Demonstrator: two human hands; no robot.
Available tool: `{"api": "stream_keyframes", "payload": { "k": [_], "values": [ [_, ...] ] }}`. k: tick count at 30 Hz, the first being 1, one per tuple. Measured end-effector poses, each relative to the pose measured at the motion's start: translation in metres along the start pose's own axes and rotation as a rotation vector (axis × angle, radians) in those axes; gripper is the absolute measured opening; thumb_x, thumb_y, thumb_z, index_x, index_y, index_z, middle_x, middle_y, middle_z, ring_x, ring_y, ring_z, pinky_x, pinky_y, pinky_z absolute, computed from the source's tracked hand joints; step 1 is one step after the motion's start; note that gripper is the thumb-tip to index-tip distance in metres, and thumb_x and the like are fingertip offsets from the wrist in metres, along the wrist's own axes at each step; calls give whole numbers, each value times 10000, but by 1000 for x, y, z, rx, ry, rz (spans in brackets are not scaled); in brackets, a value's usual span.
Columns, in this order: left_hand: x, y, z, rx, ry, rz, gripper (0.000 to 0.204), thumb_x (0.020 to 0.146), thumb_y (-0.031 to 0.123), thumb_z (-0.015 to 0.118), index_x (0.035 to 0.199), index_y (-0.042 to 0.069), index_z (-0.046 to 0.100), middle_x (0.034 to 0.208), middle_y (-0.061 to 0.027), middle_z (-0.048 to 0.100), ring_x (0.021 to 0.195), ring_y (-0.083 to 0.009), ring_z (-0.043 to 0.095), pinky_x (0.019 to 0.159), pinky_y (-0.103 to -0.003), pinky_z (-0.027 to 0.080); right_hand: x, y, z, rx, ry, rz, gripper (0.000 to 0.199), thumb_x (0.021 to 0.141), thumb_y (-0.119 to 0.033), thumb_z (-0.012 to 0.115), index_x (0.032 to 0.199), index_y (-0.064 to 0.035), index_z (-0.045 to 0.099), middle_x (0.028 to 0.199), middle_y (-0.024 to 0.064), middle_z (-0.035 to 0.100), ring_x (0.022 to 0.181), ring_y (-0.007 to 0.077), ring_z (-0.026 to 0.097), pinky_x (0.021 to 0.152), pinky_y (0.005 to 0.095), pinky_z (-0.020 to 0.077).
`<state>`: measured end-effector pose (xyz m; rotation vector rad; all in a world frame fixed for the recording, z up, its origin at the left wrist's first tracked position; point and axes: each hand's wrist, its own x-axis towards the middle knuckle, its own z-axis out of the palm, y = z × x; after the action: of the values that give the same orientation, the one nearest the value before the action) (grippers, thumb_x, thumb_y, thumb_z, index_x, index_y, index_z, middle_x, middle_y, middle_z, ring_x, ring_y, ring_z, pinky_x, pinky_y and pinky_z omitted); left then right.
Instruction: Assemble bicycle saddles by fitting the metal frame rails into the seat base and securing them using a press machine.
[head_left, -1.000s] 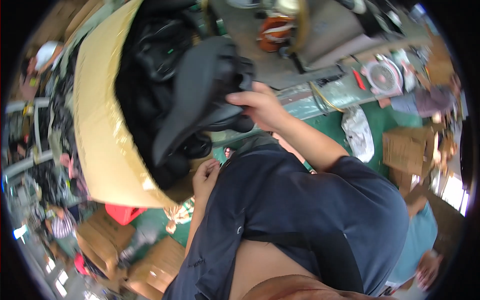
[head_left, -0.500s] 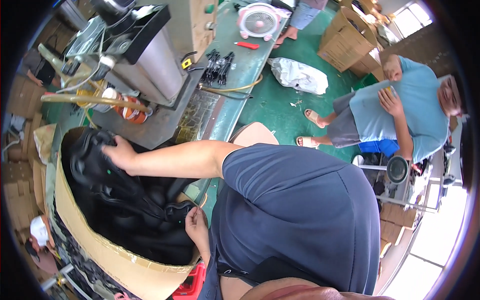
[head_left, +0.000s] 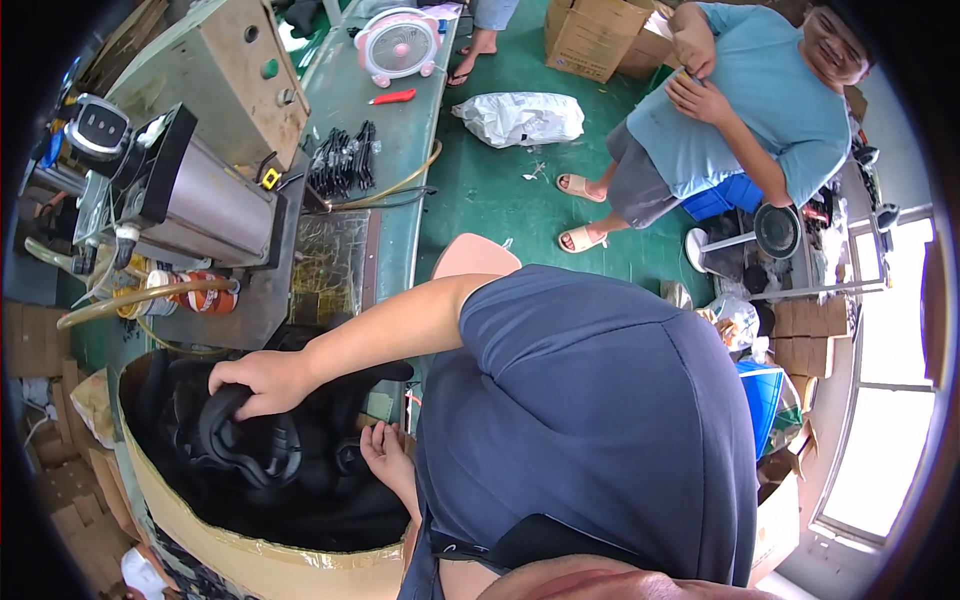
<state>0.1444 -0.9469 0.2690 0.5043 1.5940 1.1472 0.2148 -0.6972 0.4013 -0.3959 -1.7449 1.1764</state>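
Observation:
My right hand point(head_left: 265, 385), on the outstretched arm, is closed round a black, curved, padded piece point(head_left: 250, 460) with a ring-like opening. It holds this piece above the dark heap inside a large cardboard box point(head_left: 270, 560). Closer to my body, my left hand point(head_left: 390, 458) is by the box's edge with its fingers curled together. Whatever those fingers pinch, if anything, is too small to make out. Other black moulded pieces point(head_left: 330, 510) fill the box and blend into one another.
Beyond the box stands a machine with a metal cylinder point(head_left: 225, 200). The green bench holds black parts point(head_left: 343, 160), a red cutter point(head_left: 392, 97) and a pink fan point(head_left: 398, 48). A person in a blue shirt point(head_left: 740, 100) stands at the right. A white sack point(head_left: 520, 118) lies on the floor.
My view has shifted, so the bench and machine sit further left. My right hand has turned the black piece, and its ring-like opening now shows. My left hand stays near the box's edge.

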Motion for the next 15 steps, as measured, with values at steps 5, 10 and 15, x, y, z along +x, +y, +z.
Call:
{"api": "stream_keyframes", "payload": {
  "k": [5, 10, 15],
  "values": [
    [-1, -2, 2, 44, -27, 5, 480, 1074, 84, 680, 1499, -4, 476, 1314, -129, 693, 1093, -209, 720, 966, -312, 570, -45, -31, -54, -83, -58, 79, 496, 892, -296, 858, 1278, -83, 631, 1045, 161, 763, 1011, 383, 739, 870, 462, 570],
    [0, 7, 4, 375, -55, -157, 367, 1015, -3, 659, 1377, -45, 614, 1270, -146, 726, 1116, -197, 717, 952, -308, 567, -114, -17, -106, -226, -66, 261, 480, 924, -357, 845, 1284, -63, 724, 1174, 150, 769, 1068, 329, 752, 932, 424, 575],
    [78, -77, 13, 413, -31, -122, 764, 902, 258, 814, 1507, -100, 513, 1454, -263, 661, 1295, -335, 681, 1069, -401, 537, -190, -9, -161, -139, 27, 910, 500, 957, -377, 799, 1325, -43, 745, 1119, 79, 782, 966, 156, 738, 842, 354, 618]
  ]
}}
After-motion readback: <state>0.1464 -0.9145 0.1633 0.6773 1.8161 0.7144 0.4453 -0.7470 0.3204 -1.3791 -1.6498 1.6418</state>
